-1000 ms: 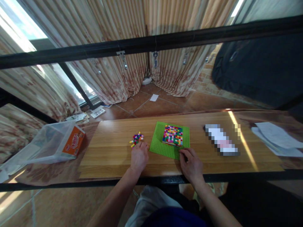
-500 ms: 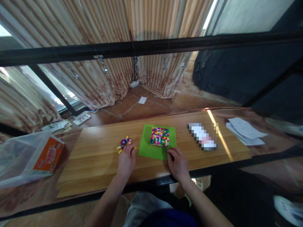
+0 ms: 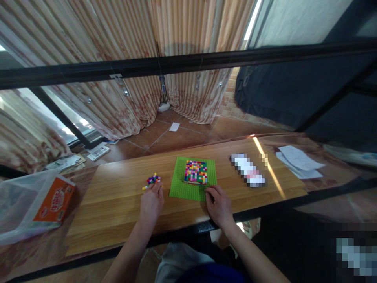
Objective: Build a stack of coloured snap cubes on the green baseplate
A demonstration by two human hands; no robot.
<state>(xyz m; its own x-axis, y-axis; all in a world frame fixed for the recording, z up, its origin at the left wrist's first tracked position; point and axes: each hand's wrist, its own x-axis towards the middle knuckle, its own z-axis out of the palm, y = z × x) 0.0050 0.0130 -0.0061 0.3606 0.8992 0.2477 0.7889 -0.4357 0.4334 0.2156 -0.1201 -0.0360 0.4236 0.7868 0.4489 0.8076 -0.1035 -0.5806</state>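
A green baseplate [image 3: 188,188] lies on the wooden table [image 3: 118,204], with a square block of many-coloured small bricks [image 3: 196,171] built on its far part. A small heap of loose coloured bricks [image 3: 152,181] sits to the left of the plate. My left hand [image 3: 151,202] rests on the table with its fingertips at the heap, fingers curled together; whether they hold a brick is hidden. My right hand [image 3: 218,204] lies at the plate's near right corner, fingers bent and pressed on its edge.
A clear plastic bag with an orange box [image 3: 54,200] lies at the table's left end. A blurred-out flat object [image 3: 247,175] and white papers [image 3: 299,161] lie to the right. A black bar crosses the view above; curtains and a tiled floor are behind the table.
The view has swung a little to the right, so everything sits further left in the picture. Both hands stay by the heap and the plate's corner.
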